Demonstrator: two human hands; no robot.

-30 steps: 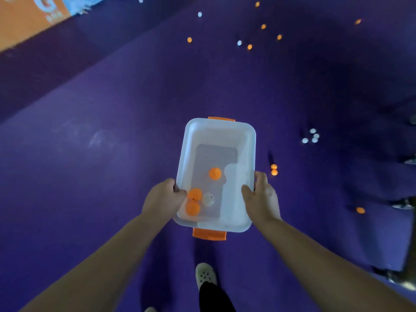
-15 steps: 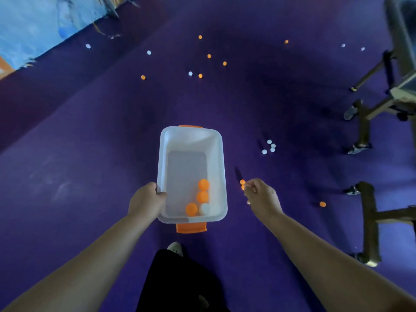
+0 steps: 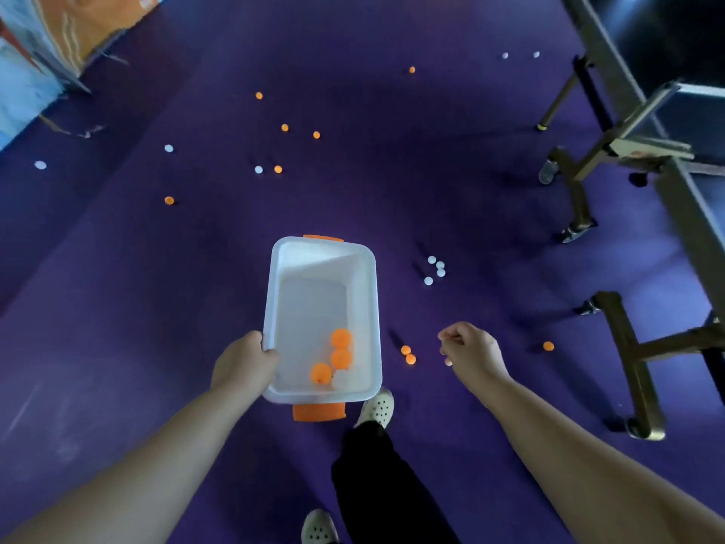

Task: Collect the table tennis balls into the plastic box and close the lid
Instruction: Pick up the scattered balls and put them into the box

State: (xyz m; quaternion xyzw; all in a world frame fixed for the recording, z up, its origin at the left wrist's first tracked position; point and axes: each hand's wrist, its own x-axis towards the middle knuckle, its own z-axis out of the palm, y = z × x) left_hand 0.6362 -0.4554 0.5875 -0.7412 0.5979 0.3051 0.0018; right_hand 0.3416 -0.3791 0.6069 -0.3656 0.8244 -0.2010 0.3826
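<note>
Balls (image 3: 277, 169) dot purple floor (image 3: 117, 308); left hand (image 3: 243, 363) grips box (image 3: 283, 308), right hand (image 3: 470, 351) curled, empty.

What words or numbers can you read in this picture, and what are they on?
None can be read.
The orange and blue banner: printed shapes, too blurred to read.
Small reddish mark on the table frame: too small to read.
The plastic box and table tennis balls: no writing visible.

You're standing in a table tennis hall: a purple sports floor (image 3: 117, 308), small orange and white balls (image 3: 277, 169) scattered over it, and a dark table on wheeled metal legs (image 3: 573, 190) at right.
</note>
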